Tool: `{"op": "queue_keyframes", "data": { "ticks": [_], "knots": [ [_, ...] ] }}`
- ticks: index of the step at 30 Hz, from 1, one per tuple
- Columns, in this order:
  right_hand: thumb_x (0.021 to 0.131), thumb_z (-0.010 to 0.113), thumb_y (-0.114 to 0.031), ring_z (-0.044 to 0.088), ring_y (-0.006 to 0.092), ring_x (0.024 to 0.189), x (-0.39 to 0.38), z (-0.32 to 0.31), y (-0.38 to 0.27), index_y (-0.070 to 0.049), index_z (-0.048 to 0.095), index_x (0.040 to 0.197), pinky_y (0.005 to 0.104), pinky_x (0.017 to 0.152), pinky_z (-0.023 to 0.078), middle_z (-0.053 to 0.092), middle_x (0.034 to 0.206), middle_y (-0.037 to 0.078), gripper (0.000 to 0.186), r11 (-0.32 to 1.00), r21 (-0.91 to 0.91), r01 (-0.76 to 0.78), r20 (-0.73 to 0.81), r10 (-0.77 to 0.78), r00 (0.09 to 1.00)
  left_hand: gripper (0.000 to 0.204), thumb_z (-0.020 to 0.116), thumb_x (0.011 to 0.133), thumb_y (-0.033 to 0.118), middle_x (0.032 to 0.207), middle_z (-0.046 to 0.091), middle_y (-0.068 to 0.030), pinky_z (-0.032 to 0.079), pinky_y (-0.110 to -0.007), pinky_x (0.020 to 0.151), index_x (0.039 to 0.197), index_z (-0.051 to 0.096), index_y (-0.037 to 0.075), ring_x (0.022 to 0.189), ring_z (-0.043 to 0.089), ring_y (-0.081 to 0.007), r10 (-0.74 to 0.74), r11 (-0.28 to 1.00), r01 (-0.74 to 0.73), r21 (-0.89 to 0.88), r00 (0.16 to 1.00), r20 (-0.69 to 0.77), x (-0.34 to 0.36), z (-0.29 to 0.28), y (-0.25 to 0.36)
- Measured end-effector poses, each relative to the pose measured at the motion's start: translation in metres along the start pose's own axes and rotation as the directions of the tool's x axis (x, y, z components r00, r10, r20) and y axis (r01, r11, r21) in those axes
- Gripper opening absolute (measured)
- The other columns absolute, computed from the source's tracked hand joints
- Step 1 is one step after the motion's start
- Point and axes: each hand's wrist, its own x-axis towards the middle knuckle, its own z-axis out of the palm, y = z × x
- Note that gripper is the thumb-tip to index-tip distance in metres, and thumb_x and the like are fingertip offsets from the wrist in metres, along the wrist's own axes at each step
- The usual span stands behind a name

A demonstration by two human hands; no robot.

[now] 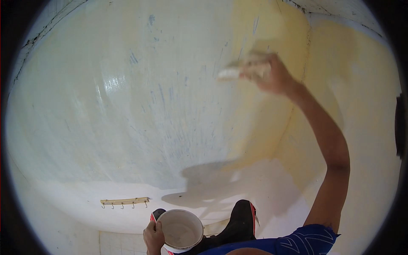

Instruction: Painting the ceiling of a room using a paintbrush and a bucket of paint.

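My right hand [265, 74] is raised against the pale, streaky wall [127, 119], closed on a paintbrush [229, 73] with a whitish head; both are blurred by motion. The brush head points left, near where white-grey paint meets a yellower area. Low in the frame, my left hand [154, 236] grips a round white bucket [180, 227] by its side, thumb at the rim. Its inside looks pale, and I cannot tell how much is in it.
A wooden rail with several hooks [124, 200] is fixed low on the wall. My black-and-red boots [236, 219] are below, beside the bucket. A side wall [357, 119] meets this one at the right, with a dark object [398, 125] at its edge. Cracked ceiling edges show above.
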Motion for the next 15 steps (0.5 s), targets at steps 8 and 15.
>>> {"op": "queue_keyframes", "data": {
  "ticks": [8,15],
  "knots": [
    [0.095,0.075,-0.019,0.069,0.0295,0.101,0.13,-0.092,0.049,-0.009,0.075,0.114,0.0423,0.095,0.05,0.075,0.112,0.013,0.022,0.893,-0.442,-0.089,-0.321,-0.065,0.945,0.04,0.064,0.099,0.025,0.06,0.055,-0.0243,0.04,-0.05,0.054,0.073,0.054,-0.003,0.053,0.056,-0.0402,-0.004,1.0,0.004,0.024,1.0,0.016,0.004,0.001,0.008],
    [0.092,0.08,-0.021,0.067,0.0273,0.107,0.072,-0.042,0.092,-0.008,0.073,0.114,0.0413,0.098,0.048,0.074,0.112,0.011,0.027,0.743,-0.668,0.05,-0.368,-0.388,0.845,0.046,0.064,0.1,0.028,0.058,0.049,-0.0226,0.034,-0.045,0.05,0.071,0.052,-0.006,0.049,0.042,-0.0244,-0.018,0.999,0.018,-0.03,1.0,0.004,-0.005,0.002,0.0]
  ]
}}
